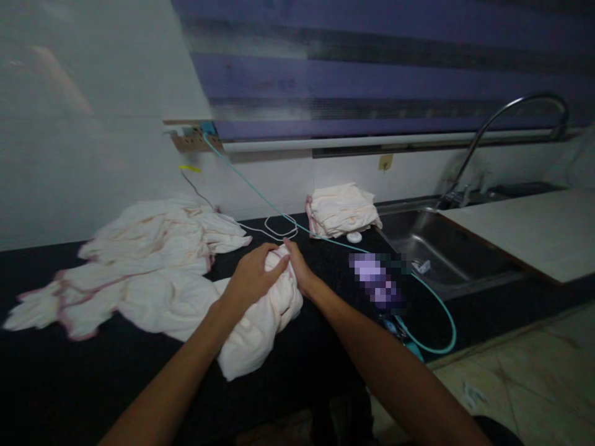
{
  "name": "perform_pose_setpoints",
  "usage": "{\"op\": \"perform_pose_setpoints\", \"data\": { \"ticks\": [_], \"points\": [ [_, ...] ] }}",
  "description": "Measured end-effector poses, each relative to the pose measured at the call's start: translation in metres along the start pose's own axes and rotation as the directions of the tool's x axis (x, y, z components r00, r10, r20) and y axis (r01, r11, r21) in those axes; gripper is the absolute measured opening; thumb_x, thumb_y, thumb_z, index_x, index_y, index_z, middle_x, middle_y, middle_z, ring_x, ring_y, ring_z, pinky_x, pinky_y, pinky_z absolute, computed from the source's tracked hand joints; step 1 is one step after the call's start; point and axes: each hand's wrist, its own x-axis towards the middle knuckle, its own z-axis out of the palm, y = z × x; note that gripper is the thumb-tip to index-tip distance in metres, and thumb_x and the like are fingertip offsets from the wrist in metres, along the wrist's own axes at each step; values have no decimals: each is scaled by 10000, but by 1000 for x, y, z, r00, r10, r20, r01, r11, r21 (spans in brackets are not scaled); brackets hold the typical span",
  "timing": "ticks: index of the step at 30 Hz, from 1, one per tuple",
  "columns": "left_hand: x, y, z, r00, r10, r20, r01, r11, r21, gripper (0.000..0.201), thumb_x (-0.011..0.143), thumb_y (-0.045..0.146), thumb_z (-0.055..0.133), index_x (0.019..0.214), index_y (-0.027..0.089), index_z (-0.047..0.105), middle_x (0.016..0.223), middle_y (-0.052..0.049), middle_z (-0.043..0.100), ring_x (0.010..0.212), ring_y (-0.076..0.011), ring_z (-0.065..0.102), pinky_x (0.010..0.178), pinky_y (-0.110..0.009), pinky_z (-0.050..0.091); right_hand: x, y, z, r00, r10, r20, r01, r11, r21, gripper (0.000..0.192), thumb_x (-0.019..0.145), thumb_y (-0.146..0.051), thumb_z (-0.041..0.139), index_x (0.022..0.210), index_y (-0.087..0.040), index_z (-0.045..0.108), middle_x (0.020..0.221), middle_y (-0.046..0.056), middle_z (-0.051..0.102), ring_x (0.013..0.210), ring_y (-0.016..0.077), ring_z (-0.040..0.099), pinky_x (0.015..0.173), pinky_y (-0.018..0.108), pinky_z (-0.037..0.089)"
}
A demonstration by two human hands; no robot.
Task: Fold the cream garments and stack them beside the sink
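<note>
A bunched white cloth (pixel 260 328) lies on the black counter, with both hands on its upper right end. My left hand (pixel 255 272) presses over its left side, fingers bent around a fold. On the right side, my right hand (pixel 297 266) grips the same cloth, its fingertips near the left ones. Part of each hand's fingers is hidden by the fabric. To the left spreads a loose pile of white cloths (pixel 153 241) with pinkish edging. Behind the hands sits a folded stack of white cloths (pixel 344 207).
A blurred-out phone-like object (pixel 376 279) lies to the right, near a teal cable (pixel 446 310) running from a wall socket (pixel 195 141). A white cable (pixel 274 232) loops behind the hands. Further right are a steel sink (pixel 446 248), its curved faucet (pixel 493 118) and a pale board (pixel 534 223).
</note>
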Motion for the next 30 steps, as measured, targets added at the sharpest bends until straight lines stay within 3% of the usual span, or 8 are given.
{"op": "perform_pose_setpoints", "data": {
  "ticks": [3,7,12,15,18,23,30],
  "points": [
    [1,-5,-11,999,-28,-31,30,998,53,414,968,540,509,1011,180,709,947,-97,758,899,-270,712,883,-387,505,-1,0,0,993,79,90,-83,996,40,465,919,-657,538,969,-220,692,890,50,756,1058,267,696,955,418,546],
    [-2,-7,-21,987,-109,-120,110,994,0,465,979,520,474,750,189,707,682,-41,678,685,-206,633,734,-334,454,1,3,-3,965,157,208,-179,979,93,533,865,-730,565,876,-212,690,845,60,761,965,267,718,881,392,565],
    [-1,-12,-16,970,-176,-166,148,974,-169,450,941,518,539,723,181,743,609,-15,639,652,-190,585,722,-317,450,3,9,-5,985,118,125,-123,992,31,528,808,-714,640,796,-189,692,724,23,721,739,201,683,719,299,529],
    [0,-17,-13,964,-173,-202,133,971,-197,454,928,523,552,678,178,710,643,-23,642,723,-197,603,757,-308,452,2,9,-8,997,78,-5,-78,989,-129,541,807,-709,640,695,-180,665,601,-4,640,580,155,582,599,265,455],
    [-1,-19,-13,967,-169,-188,143,979,-143,479,924,546,531,658,180,688,585,-4,571,649,-174,534,658,-289,399,2,4,-15,994,-11,-107,-25,942,-334,559,797,-700,646,596,-178,624,523,-17,561,523,133,506,531,251,378],
    [-1,-18,-12,975,-211,-71,201,972,-120,551,920,569,482,583,174,665,474,5,464,528,-155,440,555,-285,288,5,1,-21,986,-133,-106,79,910,-407,517,786,-638,635,541,-189,557,504,-46,467,519,103,407,513,241,284],
    [1,-18,-7,979,-198,-48,187,967,-174,540,912,549,461,613,159,687,580,-36,614,602,-175,533,594,-279,364,7,7,-16,971,-222,-94,172,910,-377,475,759,-579,629,501,-217,460,504,-61,386,530,97,340,522,250,271]
  ]
}}
